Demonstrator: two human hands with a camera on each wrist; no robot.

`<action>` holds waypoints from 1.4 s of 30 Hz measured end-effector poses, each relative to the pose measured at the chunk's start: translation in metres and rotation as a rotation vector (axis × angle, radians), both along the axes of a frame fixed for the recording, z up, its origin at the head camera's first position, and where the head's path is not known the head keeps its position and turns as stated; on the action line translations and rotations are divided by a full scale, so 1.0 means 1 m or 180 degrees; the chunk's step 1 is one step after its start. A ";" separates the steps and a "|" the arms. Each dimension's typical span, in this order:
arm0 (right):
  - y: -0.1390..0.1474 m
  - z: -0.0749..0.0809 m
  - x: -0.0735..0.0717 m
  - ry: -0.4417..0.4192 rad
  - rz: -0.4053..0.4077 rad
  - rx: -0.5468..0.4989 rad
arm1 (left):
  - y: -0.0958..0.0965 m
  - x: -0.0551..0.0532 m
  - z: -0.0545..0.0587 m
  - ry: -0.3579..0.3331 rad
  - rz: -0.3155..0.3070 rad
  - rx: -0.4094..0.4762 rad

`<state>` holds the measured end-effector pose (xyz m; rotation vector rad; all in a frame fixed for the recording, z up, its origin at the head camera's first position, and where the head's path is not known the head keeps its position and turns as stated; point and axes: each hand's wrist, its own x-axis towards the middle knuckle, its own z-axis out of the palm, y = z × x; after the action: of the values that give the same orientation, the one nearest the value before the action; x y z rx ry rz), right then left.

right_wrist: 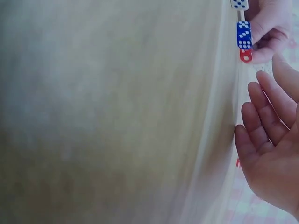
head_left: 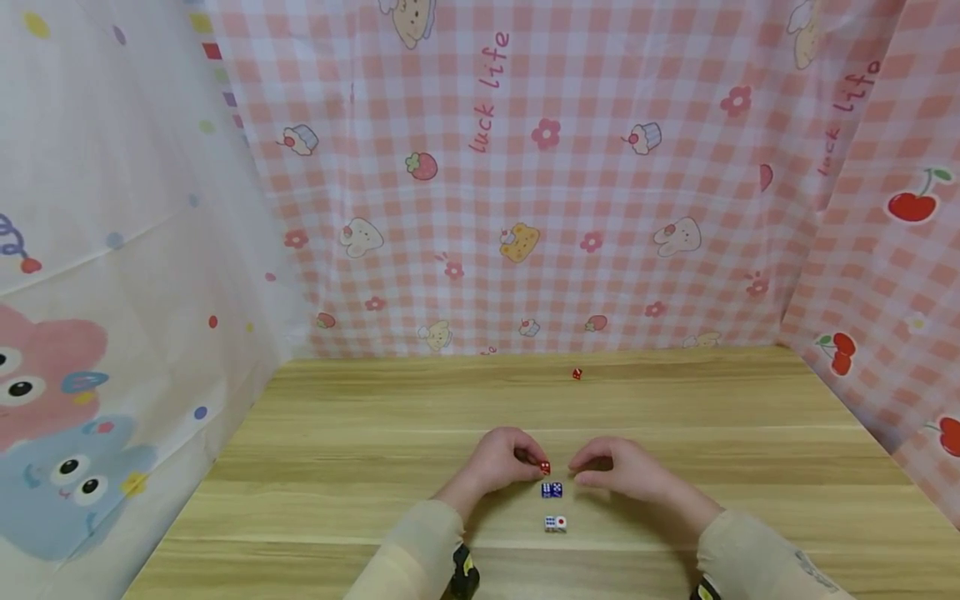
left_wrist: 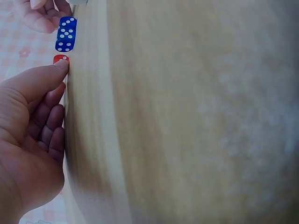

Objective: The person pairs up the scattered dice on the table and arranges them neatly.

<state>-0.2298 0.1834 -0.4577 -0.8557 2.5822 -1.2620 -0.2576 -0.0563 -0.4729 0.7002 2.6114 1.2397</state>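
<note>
My left hand (head_left: 501, 460) pinches a red die (head_left: 545, 468) between thumb and fingertips, low over the wooden table. In the left wrist view the thumb covers part of that red die (left_wrist: 61, 58). Two blue dice (head_left: 552, 490) sit side by side just on the near side of it. Closer to me, two white dice (head_left: 556, 523) form another pair. To the right, my right hand (head_left: 624, 468) holds nothing, its fingertips a short way from the red die. Its fingers (right_wrist: 256, 119) are loosely bent in the right wrist view.
Another red die (head_left: 577, 374) lies alone near the table's back edge. The wood-grain table (head_left: 360, 467) meets a pink checked cloth (head_left: 465, 200) behind, with more printed cloth hanging at the left and right sides.
</note>
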 end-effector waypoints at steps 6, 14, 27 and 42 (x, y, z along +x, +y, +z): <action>0.004 -0.002 -0.012 0.0150 -0.0214 -0.0006 | -0.002 0.001 0.001 -0.0001 0.0014 0.0004; 0.008 -0.005 -0.036 0.0357 -0.0603 0.0062 | -0.002 0.003 0.004 -0.0062 0.0017 0.0014; 0.013 -0.010 -0.071 0.0388 -0.0965 0.0255 | -0.001 0.002 0.003 -0.0087 -0.0007 0.0063; 0.007 -0.008 -0.104 0.0294 -0.1166 0.0201 | -0.003 0.002 0.001 -0.0097 0.0014 0.0099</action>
<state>-0.3340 0.1900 -0.4654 -0.4507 2.9325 -1.2392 -0.2554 -0.0598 -0.4722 0.6756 2.5759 1.2844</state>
